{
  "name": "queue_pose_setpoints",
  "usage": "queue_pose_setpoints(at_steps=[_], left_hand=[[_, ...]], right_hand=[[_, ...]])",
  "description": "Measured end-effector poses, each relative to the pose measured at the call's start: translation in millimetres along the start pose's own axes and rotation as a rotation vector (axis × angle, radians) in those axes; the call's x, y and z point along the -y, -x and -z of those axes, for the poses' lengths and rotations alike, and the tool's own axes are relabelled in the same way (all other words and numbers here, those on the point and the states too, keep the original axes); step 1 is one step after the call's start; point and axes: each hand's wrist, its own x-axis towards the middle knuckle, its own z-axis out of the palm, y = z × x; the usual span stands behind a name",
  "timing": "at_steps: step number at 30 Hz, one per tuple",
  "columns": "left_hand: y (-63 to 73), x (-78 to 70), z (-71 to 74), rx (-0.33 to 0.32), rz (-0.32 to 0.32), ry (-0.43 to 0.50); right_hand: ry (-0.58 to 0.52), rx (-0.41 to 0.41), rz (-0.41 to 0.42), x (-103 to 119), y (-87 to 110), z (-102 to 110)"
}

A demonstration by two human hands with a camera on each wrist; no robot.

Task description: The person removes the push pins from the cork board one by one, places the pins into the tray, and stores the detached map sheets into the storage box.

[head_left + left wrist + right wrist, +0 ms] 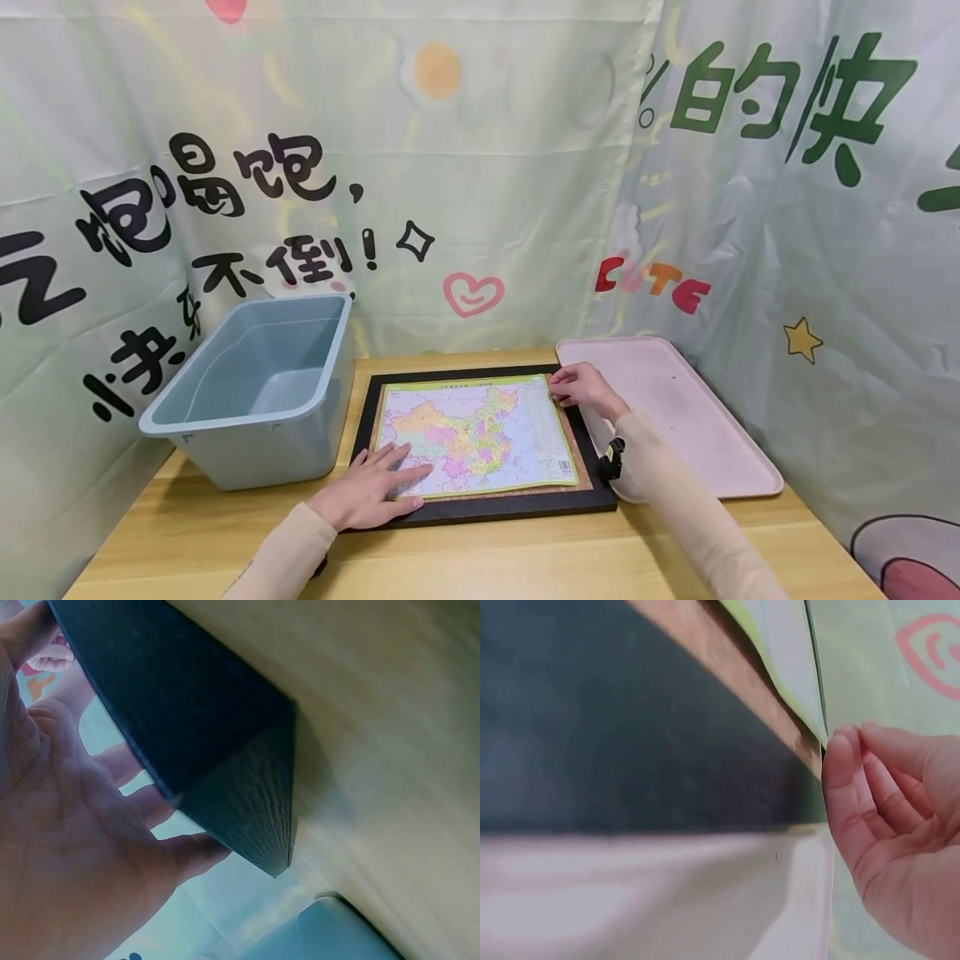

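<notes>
A map of China (457,433) with a yellow-green border lies on a cork board (585,473) in a black frame (495,506). My left hand (372,489) rests with spread fingers over the map's lower left corner and the frame there. From below, the left wrist view catches this hand (97,802) beside the dark frame corner (187,712). At the map's upper right corner, my right hand (587,389) pinches with thumb and fingers curled together. The right wrist view has the fingertips of that hand (892,810) right at the map's raised edge (784,667); what lies between them is hidden.
A deep blue-grey plastic bin (255,392) stands left of the frame on the wooden table (480,558). At the right lies a pink tray (675,408), partly under the right forearm. Printed cloth (480,192) hangs behind and along both sides.
</notes>
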Motion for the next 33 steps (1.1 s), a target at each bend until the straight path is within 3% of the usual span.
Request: queue_pose_setpoints(at_steps=[6,14,22,28,33], left_hand=[[2.0,0.0,-1.1,0.006,0.003,0.007],[1.1,0.5,-1.0,0.0,-0.003,-0.003],[0.9,0.3,-0.1,0.001,-0.006,0.007],[0.6,1.5,-0.3,-0.007,-0.005,0.007],[-0.2,2.7,-1.8,-0.003,0.0,0.008]], right_hand=[[0.063,-0.066,-0.024,-6.3,7.5,11.2],[0.044,-0.105,-0.104,-17.7,8.6,22.4],[0.133,-0.137,-0.177,-21.4,12.4,29.9],[0.189,-0.167,-0.173,-24.1,12.8,36.1],[0.178,-0.146,-0.18,-23.7,13.5,39.9]])
